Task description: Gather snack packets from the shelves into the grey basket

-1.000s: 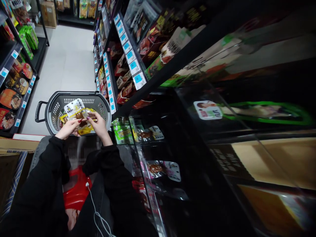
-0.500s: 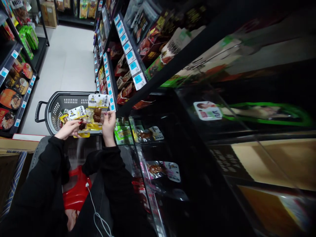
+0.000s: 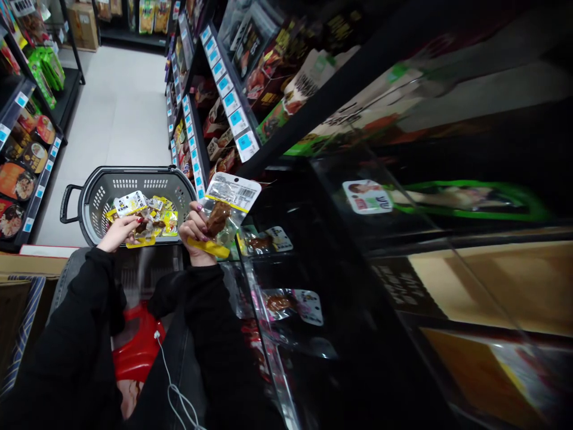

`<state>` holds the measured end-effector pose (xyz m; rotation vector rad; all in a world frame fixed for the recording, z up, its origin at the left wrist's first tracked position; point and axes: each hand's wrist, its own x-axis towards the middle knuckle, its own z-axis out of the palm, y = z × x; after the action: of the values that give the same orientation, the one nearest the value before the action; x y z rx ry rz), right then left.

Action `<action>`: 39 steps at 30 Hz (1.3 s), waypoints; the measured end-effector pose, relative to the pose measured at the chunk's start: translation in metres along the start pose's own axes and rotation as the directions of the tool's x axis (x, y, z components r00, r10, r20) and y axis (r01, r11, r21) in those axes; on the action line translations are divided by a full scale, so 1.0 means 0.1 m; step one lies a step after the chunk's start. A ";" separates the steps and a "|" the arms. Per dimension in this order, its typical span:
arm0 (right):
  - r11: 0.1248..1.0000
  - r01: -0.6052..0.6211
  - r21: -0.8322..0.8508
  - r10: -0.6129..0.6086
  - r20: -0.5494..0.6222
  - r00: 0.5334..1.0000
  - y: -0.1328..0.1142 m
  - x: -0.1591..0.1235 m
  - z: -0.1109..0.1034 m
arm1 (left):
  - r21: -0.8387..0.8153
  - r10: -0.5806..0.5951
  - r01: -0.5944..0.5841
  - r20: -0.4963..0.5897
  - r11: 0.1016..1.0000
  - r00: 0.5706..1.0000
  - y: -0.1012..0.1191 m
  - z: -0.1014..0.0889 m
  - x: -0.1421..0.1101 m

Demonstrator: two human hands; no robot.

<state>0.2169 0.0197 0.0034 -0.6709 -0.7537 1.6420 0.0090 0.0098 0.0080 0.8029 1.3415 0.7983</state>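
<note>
My right hand (image 3: 197, 236) grips a clear snack packet (image 3: 219, 216) with brown food inside, a white header and yellow edging. It is tilted, held between the basket and the shelf on the right. Over the near side of the grey shopping basket (image 3: 89, 206), my left hand (image 3: 120, 232) pinches another snack packet (image 3: 142, 227) with a yellow lower edge. Several similar yellow and white packets (image 3: 169, 221) lie in the basket beyond the left fingers.
Low shelf compartments on the right, behind a clear divider (image 3: 257, 298), hold a brown snack packet (image 3: 280, 303) with a pink-edged label. A red stool (image 3: 134, 352) stands between my legs, with a white cable (image 3: 172, 388) nearby. Cardboard (image 3: 33, 261) lies at left.
My right hand has moved its packet right, away from the basket and toward the shelf, turning its printed back up. My left hand stays over the basket with its packet.
</note>
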 end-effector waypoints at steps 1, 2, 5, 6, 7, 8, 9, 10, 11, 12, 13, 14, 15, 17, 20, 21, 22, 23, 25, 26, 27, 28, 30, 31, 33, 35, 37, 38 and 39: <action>0.999 -0.002 -0.047 0.002 -0.006 1.000 0.00 0.00 -0.01 | -0.010 0.004 -0.004 0.004 1.000 1.000 0.00 0.00 0.00; 0.995 -0.002 -0.099 0.000 -0.022 1.000 0.01 0.02 -0.01 | -0.020 0.006 -0.005 0.003 1.000 1.000 -0.01 -0.01 0.00; 0.940 -0.010 -0.342 -0.047 -0.158 0.986 0.04 0.08 -0.05 | -0.036 0.001 -0.001 -0.011 0.999 1.000 -0.02 -0.01 0.01; 0.903 -0.028 -0.428 -0.075 -0.221 0.973 0.04 0.10 -0.07 | -0.036 -0.001 0.000 -0.015 0.999 1.000 -0.02 -0.02 0.01; 0.857 -0.046 -0.513 -0.120 -0.285 0.951 0.05 0.12 -0.09 | -0.033 0.000 0.000 -0.020 0.999 1.000 -0.02 -0.02 0.02; 0.797 -0.065 -0.600 -0.186 -0.346 0.920 0.05 0.14 -0.12 | -0.028 0.004 -0.004 -0.026 1.000 1.000 -0.03 -0.02 0.02; 0.724 -0.092 -0.684 -0.257 -0.391 0.884 0.05 0.15 -0.15 | -0.021 0.010 -0.010 -0.030 1.000 1.000 -0.03 -0.03 0.03; 0.639 -0.127 -0.759 -0.323 -0.414 0.851 0.05 0.15 -0.18 | -0.014 0.018 -0.018 -0.033 1.000 0.999 -0.03 -0.03 0.03; 0.543 -0.171 -0.822 -0.373 -0.418 0.828 0.05 0.14 -0.21 | -0.007 0.027 -0.027 -0.034 1.000 0.999 -0.04 -0.04 0.04; 0.439 -0.220 -0.871 -0.410 -0.412 0.814 0.06 0.13 -0.23 | -0.001 0.035 -0.035 -0.035 0.999 0.999 -0.04 -0.04 0.04; 0.350 -0.259 -0.900 -0.425 -0.398 0.813 0.08 0.12 -0.25 | 0.005 0.041 -0.040 -0.033 0.999 0.999 -0.04 -0.04 0.05; 0.294 -0.278 -0.915 -0.417 -0.384 0.824 0.10 0.12 -0.26 | 0.009 0.045 -0.044 -0.030 0.999 0.999 -0.05 -0.04 0.05; 0.260 -0.283 -0.923 -0.403 -0.370 0.837 0.13 0.11 -0.26 | 0.013 0.047 -0.047 -0.026 0.999 0.999 -0.05 -0.05 0.06; 0.230 -0.281 -0.932 -0.373 -0.351 0.859 0.20 0.13 -0.24 | 0.015 0.050 -0.050 -0.019 0.999 0.999 -0.06 -0.05 0.07; 0.253 -0.261 -0.931 -0.347 -0.340 0.874 0.27 0.23 -0.18 | 0.001 0.052 -0.052 -0.014 0.999 0.999 -0.07 -0.06 0.07; 0.272 -0.243 -0.931 -0.345 -0.330 0.879 0.28 0.27 -0.16 | -0.004 0.051 -0.051 -0.011 0.999 0.999 -0.07 -0.06 0.06; 0.289 -0.220 -0.932 -0.351 -0.317 0.881 0.29 0.30 -0.14 | -0.009 0.049 -0.050 -0.009 0.999 0.999 -0.07 -0.06 0.05; 0.299 -0.195 -0.934 -0.365 -0.301 0.881 0.29 0.33 -0.13 | -0.016 0.046 -0.046 -0.008 0.999 0.999 -0.06 -0.06 0.05; 0.298 -0.155 -0.942 -0.386 -0.267 0.883 0.29 0.36 -0.12 | -0.035 0.036 -0.037 -0.008 0.999 0.999 -0.04 -0.05 0.03; 0.302 -0.135 -0.944 -0.371 -0.247 0.895 0.29 0.35 -0.11 | -0.047 0.033 -0.034 -0.007 0.998 0.999 -0.03 -0.05 0.01; 0.323 -0.112 -0.940 -0.333 -0.223 0.916 0.30 0.34 -0.11 | -0.062 0.031 -0.032 -0.004 0.998 0.999 -0.02 -0.05 0.01; 0.367 -0.085 -0.927 -0.272 -0.194 0.943 0.32 0.32 -0.09 | -0.077 0.031 -0.030 0.002 0.997 1.000 -0.01 -0.04 0.00; 0.505 -0.034 -0.862 -0.140 -0.121 0.983 0.40 0.28 -0.04 | -0.110 0.031 -0.028 0.026 0.994 0.999 -0.01 -0.03 -0.01; 0.576 -0.019 -0.817 -0.095 -0.090 0.991 0.45 0.26 -0.01 | -0.130 0.029 -0.023 0.047 0.991 0.998 -0.01 -0.02 -0.01; 0.688 -0.017 -0.725 -0.029 -0.051 0.998 0.57 0.25 0.07 | -0.170 0.010 0.008 0.104 0.985 0.995 -0.02 0.01 -0.01; 0.768 -0.042 -0.639 0.030 -0.030 0.999 0.67 0.27 0.12 | -0.188 -0.025 0.061 0.186 0.980 0.982 -0.03 0.03 -0.02; 0.822 -0.062 -0.566 0.043 -0.047 0.998 0.71 0.31 0.11 | -0.170 -0.060 0.116 0.305 0.979 0.950 -0.03 0.04 -0.05; 0.844 -0.059 -0.533 0.015 -0.087 0.996 0.70 0.33 0.09 | -0.154 -0.066 0.130 0.367 0.979 0.928 -0.03 0.03 -0.07; 0.862 -0.051 -0.504 -0.027 -0.146 0.989 0.67 0.35 0.05 | -0.140 -0.059 0.128 0.413 0.982 0.909 -0.02 0.01 -0.08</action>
<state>0.1652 0.0436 -0.0465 -1.1614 -1.0881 1.3847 0.0098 0.0021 0.0102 0.7202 0.9204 0.6135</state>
